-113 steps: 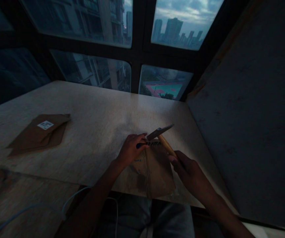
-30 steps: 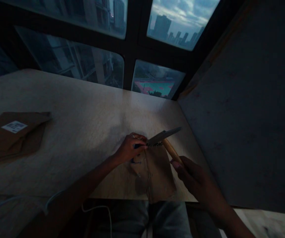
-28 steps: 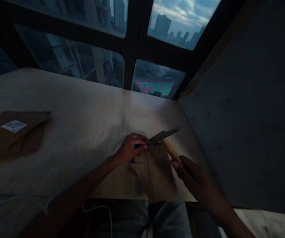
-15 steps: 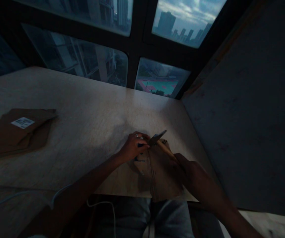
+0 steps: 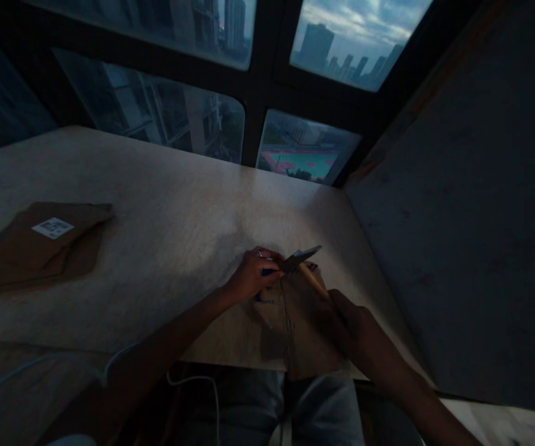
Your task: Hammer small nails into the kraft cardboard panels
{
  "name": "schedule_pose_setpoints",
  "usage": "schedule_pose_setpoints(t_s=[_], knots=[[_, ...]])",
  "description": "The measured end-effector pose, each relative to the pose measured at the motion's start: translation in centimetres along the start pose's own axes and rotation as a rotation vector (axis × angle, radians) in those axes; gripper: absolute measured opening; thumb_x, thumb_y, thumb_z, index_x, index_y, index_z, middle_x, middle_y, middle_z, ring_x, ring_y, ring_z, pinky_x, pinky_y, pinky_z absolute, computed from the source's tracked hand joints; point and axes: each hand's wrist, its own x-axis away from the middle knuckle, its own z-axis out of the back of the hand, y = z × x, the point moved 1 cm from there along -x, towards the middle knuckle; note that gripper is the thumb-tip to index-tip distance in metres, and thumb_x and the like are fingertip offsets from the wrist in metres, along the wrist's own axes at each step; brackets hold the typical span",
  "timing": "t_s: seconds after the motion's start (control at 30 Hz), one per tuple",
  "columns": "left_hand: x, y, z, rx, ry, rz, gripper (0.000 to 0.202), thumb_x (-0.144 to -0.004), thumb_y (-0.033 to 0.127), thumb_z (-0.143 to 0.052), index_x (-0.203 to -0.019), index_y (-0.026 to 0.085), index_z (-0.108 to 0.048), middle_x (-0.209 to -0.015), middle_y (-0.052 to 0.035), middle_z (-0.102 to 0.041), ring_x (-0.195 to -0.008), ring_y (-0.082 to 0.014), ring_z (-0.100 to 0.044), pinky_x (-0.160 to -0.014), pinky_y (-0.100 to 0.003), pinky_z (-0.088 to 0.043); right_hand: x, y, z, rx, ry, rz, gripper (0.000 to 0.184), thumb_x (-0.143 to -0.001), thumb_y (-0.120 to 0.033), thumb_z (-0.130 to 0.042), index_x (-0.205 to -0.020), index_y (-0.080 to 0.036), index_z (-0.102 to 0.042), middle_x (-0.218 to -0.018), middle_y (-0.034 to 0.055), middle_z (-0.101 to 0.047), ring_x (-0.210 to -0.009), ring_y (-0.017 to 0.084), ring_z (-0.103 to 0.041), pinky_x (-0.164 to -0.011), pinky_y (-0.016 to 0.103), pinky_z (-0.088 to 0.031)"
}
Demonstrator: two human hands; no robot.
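Note:
A brown cardboard package [image 5: 304, 328] lies at the near edge of the wooden table [image 5: 165, 217]. My left hand [image 5: 248, 279] presses down on its top left corner, fingers curled. My right hand [image 5: 346, 319] grips the wooden handle [image 5: 312, 280] of a knife. The blade [image 5: 300, 259] points up and right, lying at the package's top edge close to my left fingertips.
A second flat brown package [image 5: 35, 244] with a white label lies at the far left of the table. A grey panel [image 5: 472, 235] walls off the right side. Windows stand behind the table. A white cable [image 5: 123, 362] hangs below the near edge.
My right hand has drawn the knife down and closer to me, so the blade sits lower over the package's top edge. My left hand has kept its place.

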Motion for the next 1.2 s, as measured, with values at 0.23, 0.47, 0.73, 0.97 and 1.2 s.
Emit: schedule_pose_setpoints(t_s=[0.23,0.47,0.73,0.97,1.2], knots=[[-0.1,-0.2,0.0,0.034,0.010,-0.021,0.004,-0.080,0.021,-0.074,-0.079,0.023,-0.077,-0.096,-0.0055,-0.077,-0.091,-0.0189,-0.070,-0.085,-0.037,-0.053,0.1,0.6,0.1,-0.140,0.067,0.054,0.038,-0.096,-0.058,-0.040,-0.087,-0.023,-0.053,-0.066,0.0001,-0.061,-0.058,0.018,-0.059,-0.050,0.025,-0.035],[-0.1,-0.3,0.0,0.064,0.031,-0.061,0.003,-0.080,0.023,-0.074,-0.078,0.022,-0.076,-0.098,-0.0059,-0.077,-0.092,-0.0190,-0.070,-0.083,-0.036,-0.054,0.1,0.1,0.9,-0.155,0.119,0.070,0.038,-0.097,-0.057,-0.041,-0.088,-0.022,-0.054,-0.064,-0.0016,-0.059,-0.057,0.016,-0.057,-0.051,0.025,-0.038],[0.0,-0.1,0.1,0.057,0.025,-0.019,0.001,-0.079,0.022,-0.075,-0.079,0.023,-0.075,-0.098,-0.0047,-0.077,-0.091,-0.0188,-0.070,-0.084,-0.037,-0.053,0.1,1.1,0.0,-0.127,0.029,0.062,0.035,-0.097,-0.055,-0.041,-0.087,-0.024,-0.054,-0.064,-0.0017,-0.059,-0.058,0.018,-0.058,-0.050,0.026,-0.034],[-0.1,0.0,0.2,0.033,0.082,-0.095,0.003,-0.079,0.025,-0.075,-0.081,0.023,-0.075,-0.094,-0.0049,-0.077,-0.092,-0.0196,-0.070,-0.085,-0.038,-0.054,0.1,0.8,0.6,-0.182,0.064,0.091,0.035,-0.097,-0.054,-0.043,-0.089,-0.022,-0.054,-0.071,0.0000,-0.063,-0.063,0.017,-0.059,-0.055,0.025,-0.038],[-0.3,0.1,0.4,-0.002,0.094,-0.179,0.004,-0.081,0.025,-0.073,-0.083,0.022,-0.074,-0.097,-0.0058,-0.077,-0.094,-0.0200,-0.071,-0.085,-0.038,-0.055,-0.2,0.7,0.9,-0.204,0.114,0.076,0.041,-0.095,-0.058,-0.043,-0.088,-0.021,-0.058,-0.064,-0.0023,-0.056,-0.055,0.014,-0.051,-0.051,0.025,-0.035]])
